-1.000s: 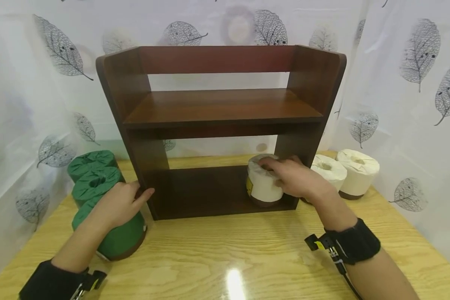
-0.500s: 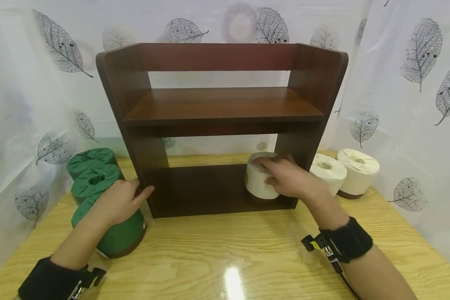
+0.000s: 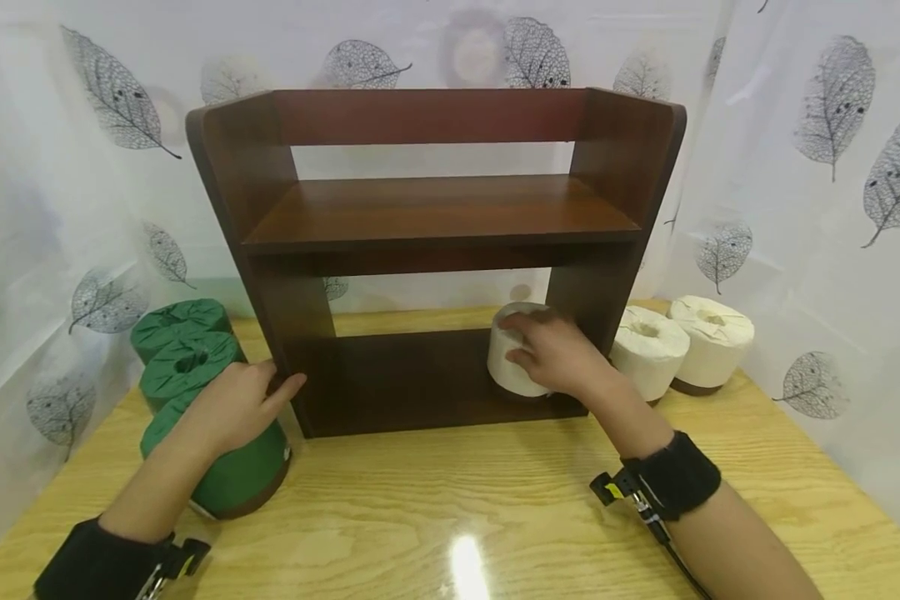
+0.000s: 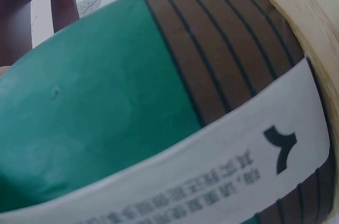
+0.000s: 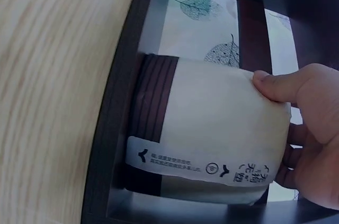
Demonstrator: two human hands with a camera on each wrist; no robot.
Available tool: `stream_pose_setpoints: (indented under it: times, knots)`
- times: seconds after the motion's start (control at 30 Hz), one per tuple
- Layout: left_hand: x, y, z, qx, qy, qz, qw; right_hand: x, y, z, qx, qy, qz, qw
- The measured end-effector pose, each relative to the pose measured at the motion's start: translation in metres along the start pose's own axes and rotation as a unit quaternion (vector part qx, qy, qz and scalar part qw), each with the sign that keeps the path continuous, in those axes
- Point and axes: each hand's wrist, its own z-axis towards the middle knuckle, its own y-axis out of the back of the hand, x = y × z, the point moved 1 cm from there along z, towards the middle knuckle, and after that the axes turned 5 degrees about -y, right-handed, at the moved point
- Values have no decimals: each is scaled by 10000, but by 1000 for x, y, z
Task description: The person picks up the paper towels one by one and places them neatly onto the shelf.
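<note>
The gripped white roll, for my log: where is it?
Head view: the white roll is at the right end of the lower shelf, held by the right hand.

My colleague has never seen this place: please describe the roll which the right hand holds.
Find the dark brown shelf on the wooden table. On its lower level, near the right end, the right hand grips a cream roll. Two more cream rolls stand outside; only this one is inside the shelf.
</note>
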Motion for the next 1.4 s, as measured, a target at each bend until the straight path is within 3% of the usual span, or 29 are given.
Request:
stream_pose_setpoints:
  times: [0.17,0.37,0.47,0.6,0.7,1.13,1.4]
  knots:
    - [0,-2,-5,10,-5,-41,10000,3,8,1,232,145,-214,9994]
    - [-3,-2,-3,-90,-40,-12,10000,0,38,-5,132,559,83,9983]
    - [-4,1,-1,-117,-72,10,9999,-2,44,-8,371,609,164,9973]
    - [-3,1,1,-50,-46,-3,10000,-3,39,-11,867,318,205,9955]
    - [-3,-2,1,-17,-24,5,10000,-4,33,-13,995,146,42,9949]
    - [-4,0,2,43,-18,-2,10000,-7,24,-8,403,386,-297,9980]
    - [-2,-1,1,75,44,22,10000,-6,21,-6,606,38,-451,9971]
